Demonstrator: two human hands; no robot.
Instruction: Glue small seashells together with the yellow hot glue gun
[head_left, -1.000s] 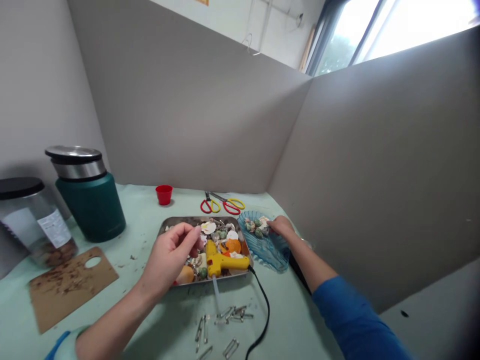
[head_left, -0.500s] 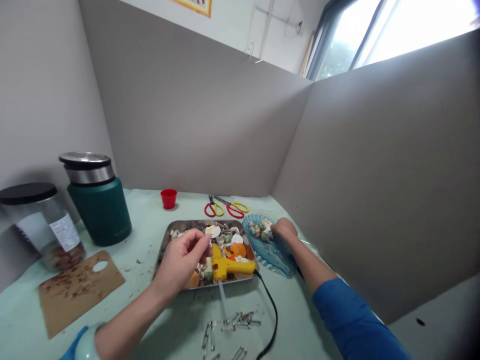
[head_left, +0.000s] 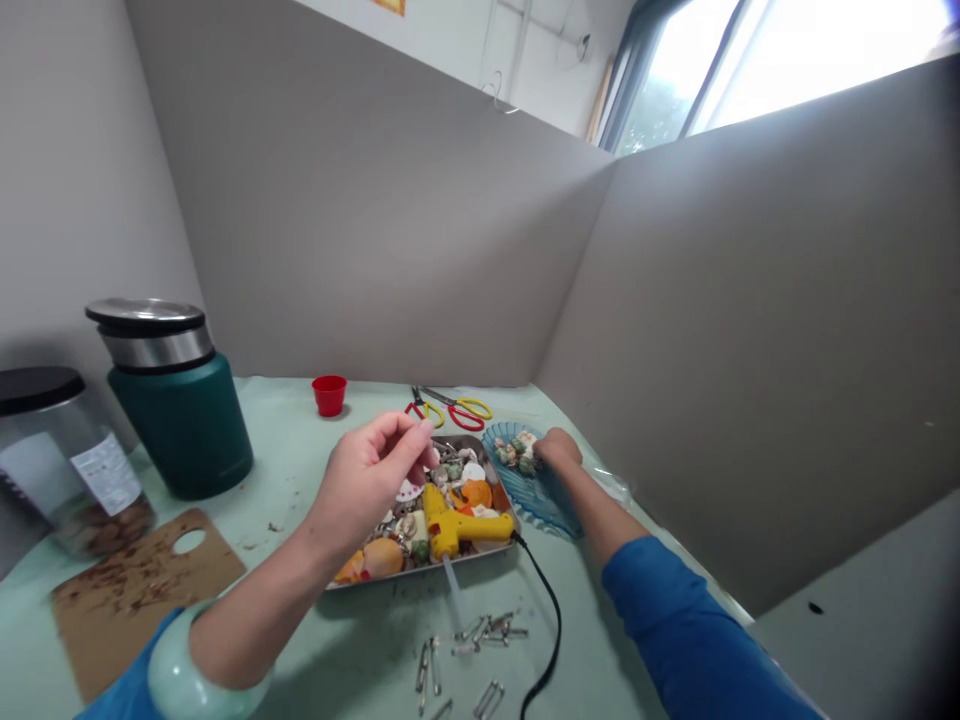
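My left hand point(head_left: 379, 465) is raised over the metal tray point(head_left: 382, 578), thumb and fingertips pinched together; anything between them is too small or hidden to make out. Shells, orange pieces point(head_left: 477, 492) and white discs point(head_left: 472, 472) fill the tray. Lying across its right side is a yellow hot glue gun point(head_left: 465, 530), a clear glue stick point(head_left: 454, 590) poking out its rear. My right hand point(head_left: 559, 452) reaches into the blue scalloped dish point(head_left: 544, 505), right beside a heap of small greenish and cream shells point(head_left: 517, 455). Its fingers are curled and mostly hidden, so what they grip is unclear.
Metal clips point(head_left: 491, 632) lie scattered at the front near the black cord point(head_left: 553, 610). Two pairs of scissors point(head_left: 466, 412) and a red cup point(head_left: 329, 396) are at the back. A green flask point(head_left: 180, 425), clear jar point(head_left: 71, 480) and brown board point(head_left: 150, 585) stand left.
My left hand has lifted away from the tray and moved slightly right, uncovering more of the orange pieces. The right hand stays at the shells in the dish. The view has shifted a little.
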